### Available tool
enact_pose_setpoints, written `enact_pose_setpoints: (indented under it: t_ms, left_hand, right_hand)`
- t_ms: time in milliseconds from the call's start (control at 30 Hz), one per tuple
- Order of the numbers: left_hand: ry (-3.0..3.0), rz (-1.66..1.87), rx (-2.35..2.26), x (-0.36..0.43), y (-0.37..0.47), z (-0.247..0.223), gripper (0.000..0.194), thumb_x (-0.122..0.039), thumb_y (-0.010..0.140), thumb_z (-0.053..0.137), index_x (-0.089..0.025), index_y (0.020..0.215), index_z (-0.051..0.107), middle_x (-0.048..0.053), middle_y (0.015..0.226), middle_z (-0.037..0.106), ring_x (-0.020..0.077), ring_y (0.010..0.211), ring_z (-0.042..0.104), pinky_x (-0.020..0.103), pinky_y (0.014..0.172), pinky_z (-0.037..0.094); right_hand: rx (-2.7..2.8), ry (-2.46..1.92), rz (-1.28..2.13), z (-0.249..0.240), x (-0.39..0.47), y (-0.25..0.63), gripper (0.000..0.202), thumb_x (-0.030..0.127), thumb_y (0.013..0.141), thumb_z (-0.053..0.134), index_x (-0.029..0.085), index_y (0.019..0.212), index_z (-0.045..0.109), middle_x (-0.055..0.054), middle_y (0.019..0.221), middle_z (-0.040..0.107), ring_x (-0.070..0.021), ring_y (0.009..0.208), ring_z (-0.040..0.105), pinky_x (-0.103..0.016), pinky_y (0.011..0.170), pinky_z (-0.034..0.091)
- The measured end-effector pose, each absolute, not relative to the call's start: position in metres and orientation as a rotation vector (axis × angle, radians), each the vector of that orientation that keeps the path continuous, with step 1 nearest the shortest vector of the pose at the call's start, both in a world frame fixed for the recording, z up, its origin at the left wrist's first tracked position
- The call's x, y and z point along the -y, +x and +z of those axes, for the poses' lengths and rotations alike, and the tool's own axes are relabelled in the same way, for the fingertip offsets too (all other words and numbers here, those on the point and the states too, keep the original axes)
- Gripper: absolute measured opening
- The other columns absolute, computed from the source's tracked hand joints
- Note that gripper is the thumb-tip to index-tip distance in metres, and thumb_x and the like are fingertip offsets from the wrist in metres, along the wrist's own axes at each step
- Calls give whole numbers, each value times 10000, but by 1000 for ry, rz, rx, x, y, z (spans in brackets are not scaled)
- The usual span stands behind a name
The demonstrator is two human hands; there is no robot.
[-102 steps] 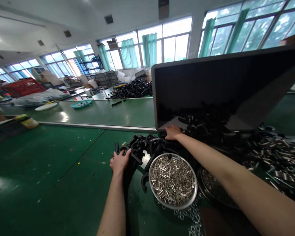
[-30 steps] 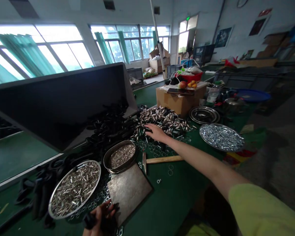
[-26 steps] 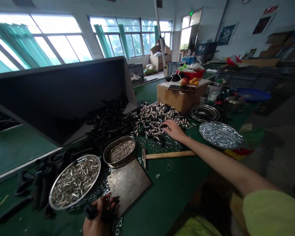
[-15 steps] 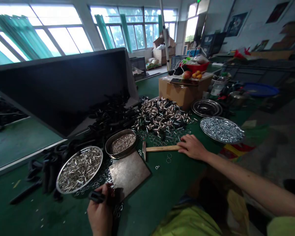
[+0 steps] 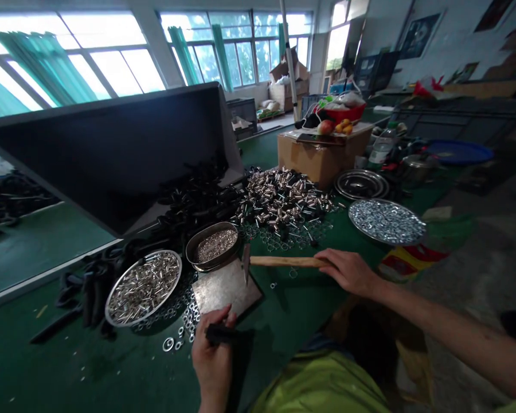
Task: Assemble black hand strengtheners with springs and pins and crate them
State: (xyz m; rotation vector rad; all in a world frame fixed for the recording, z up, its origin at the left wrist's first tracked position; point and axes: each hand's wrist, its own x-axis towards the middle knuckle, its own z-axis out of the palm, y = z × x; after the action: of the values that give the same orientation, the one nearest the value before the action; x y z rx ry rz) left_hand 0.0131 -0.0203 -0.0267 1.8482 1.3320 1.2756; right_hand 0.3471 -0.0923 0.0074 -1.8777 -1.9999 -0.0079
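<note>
My right hand [image 5: 348, 271] is closed around the end of a hammer's wooden handle [image 5: 284, 261]. The hammer's metal head [image 5: 246, 264] is over the right edge of a square metal plate [image 5: 219, 289]. Near the plate's front edge, my left hand [image 5: 214, 355] grips a black handle-like piece [image 5: 220, 334]; its far end is hard to make out. Small metal rings [image 5: 191, 318] lie left of the plate, and a larger ring [image 5: 168, 344] lies nearer to me. Behind the plate stands an oval tin [image 5: 212, 245] of small metal parts.
A round tray [image 5: 144, 289] of metal pins is at left, beside black tubular pieces [image 5: 92, 295]. A heap of metal-and-black parts [image 5: 284, 201] lies before a cardboard box [image 5: 318, 158]. A tray of shiny parts [image 5: 387, 222] is at right. A grey bin [image 5: 112, 155] lies tipped behind.
My right hand has picked up the hammer and moved its head left over the plate. My left hand, with the black piece, has shifted right to the plate's front edge.
</note>
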Motion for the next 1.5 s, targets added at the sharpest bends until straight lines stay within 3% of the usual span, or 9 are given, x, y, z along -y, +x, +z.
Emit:
enact_pose_setpoints:
  t_ms: [200,333,467,800,1067,1200,1300,1400,1500]
  left_hand:
    - [2534,1169,-959,32,32,-38,365,-147,842,531,-236,1191,589,90,1262,537,230,1156,495,404,934,453]
    - [2772,947,-849,36,36,-48,432,-74,835,469,-219,1232,559,83,1269,563,249,1197,468,435,933,470]
    - [2837,978,-830,36,40,-50,409,-68,838,450,-207,1198,583,77,1242,591,246,1193,474,417,916,489]
    - [2795,939,-854,31,41,-55,527,9,746,402,-215,1182,593,59,1241,599,228,1206,475,396,936,473]
    - [2820,910,-824,30,41,-53,573,27,691,398,-206,1176,595,54,1232,605,232,1197,480,398,932,470]
    - [2826,892,-826,31,41,-51,580,36,685,397,-199,1181,589,54,1231,605,231,1208,468,394,930,473]
    - [2812,891,-827,32,40,-51,572,20,695,409,-200,1195,580,58,1235,602,234,1217,460,396,931,474]
    - [2786,876,-845,32,40,-52,575,17,699,412,-204,1204,573,60,1245,596,238,1227,453,410,943,466]
    - [2774,876,-847,32,41,-51,528,5,732,427,-202,1193,579,67,1232,604,239,1224,458,413,946,464]
  right_hand:
    - [2192,-1700,194,-15,120,338,223,335,918,455,204,1044,585,-71,962,651,-194,895,591,-331,787,455]
    - [1916,-1943,141,-20,93,368,327,442,871,494,236,1100,604,-88,1158,586,-223,1127,503,-367,950,409]
    - [1440,-2288,-49,-31,38,398,601,531,870,408,136,1323,449,-200,1394,381,-341,1316,304,-515,1038,280]
    - [1374,-2428,83,-50,-57,338,829,726,818,288,133,1391,370,-219,1473,280,-403,1370,149,-563,1066,142]
    - [1367,-2394,188,-42,-87,304,896,661,850,326,-4,1432,181,-320,1438,268,-437,1361,149,-618,1059,76]
    - [1551,-2228,259,-29,-98,290,801,603,865,385,73,1444,223,-271,1449,294,-397,1346,245,-580,1051,211]
    - [1816,-1989,294,-13,-83,301,636,528,883,434,178,1407,354,-163,1454,356,-287,1324,343,-455,1058,302]
    - [2079,-1730,293,-3,-45,324,549,462,871,506,228,1363,439,-88,1477,349,-208,1354,297,-383,1101,248]
    - [2501,-1299,254,-4,-9,340,563,475,824,578,269,1338,476,-93,1494,315,-248,1384,224,-487,1111,167]
